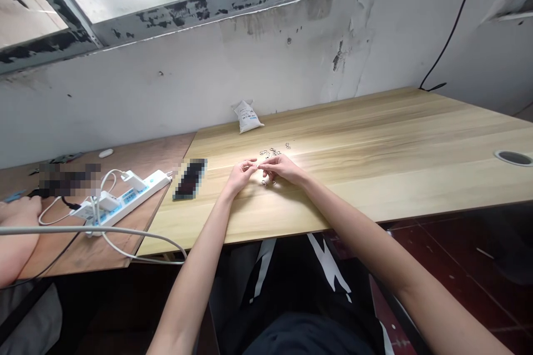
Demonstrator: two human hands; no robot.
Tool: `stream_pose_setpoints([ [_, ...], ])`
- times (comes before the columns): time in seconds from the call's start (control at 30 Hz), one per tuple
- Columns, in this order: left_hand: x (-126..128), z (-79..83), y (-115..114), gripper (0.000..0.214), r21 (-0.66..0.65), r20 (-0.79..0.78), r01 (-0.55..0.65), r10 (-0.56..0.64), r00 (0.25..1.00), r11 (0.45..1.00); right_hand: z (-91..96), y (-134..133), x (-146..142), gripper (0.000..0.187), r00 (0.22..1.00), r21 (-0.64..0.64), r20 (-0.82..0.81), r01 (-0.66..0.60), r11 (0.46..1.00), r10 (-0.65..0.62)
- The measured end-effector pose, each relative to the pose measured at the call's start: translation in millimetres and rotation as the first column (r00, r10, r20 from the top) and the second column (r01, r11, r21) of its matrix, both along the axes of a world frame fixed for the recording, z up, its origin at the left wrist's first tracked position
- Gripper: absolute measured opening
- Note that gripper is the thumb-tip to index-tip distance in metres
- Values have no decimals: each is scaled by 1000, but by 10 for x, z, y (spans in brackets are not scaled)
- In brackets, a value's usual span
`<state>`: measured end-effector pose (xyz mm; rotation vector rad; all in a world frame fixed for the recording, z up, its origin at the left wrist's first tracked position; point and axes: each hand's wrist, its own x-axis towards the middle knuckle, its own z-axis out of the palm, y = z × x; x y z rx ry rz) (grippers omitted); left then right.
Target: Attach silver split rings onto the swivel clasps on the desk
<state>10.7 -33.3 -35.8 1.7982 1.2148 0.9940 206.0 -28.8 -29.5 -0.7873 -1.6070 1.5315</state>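
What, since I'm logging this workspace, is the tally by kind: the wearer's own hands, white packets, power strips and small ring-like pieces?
Wearer's hands: 2, left hand and right hand
White packet: 1
Power strip: 1
Small ring-like pieces: too small and crowded to count
Total, without the pieces: 4

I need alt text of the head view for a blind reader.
A person's left hand and right hand are close together over a pale wooden table, beside small dark looped pieces. Beyond lies a white printed packet; leftward, a dark rectangular device and a white power strip.
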Motion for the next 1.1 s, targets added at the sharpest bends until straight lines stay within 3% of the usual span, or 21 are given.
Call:
stream_pose_setpoints([
  [0.27,2,-47,6,33,89,-65,-57,63,996,994,-43,37,-11,36,998,34,8,60,998,-60],
  [0.5,33,-28,-33,12,212,-77,-111,129,989,971,-27,24,-2,35,996,52,16,82,995,-83],
  [1.1,24,-23,-37,11,337,-134,-106,159,978,936,-55,54,-8,37,996,38,8,89,995,-90],
])
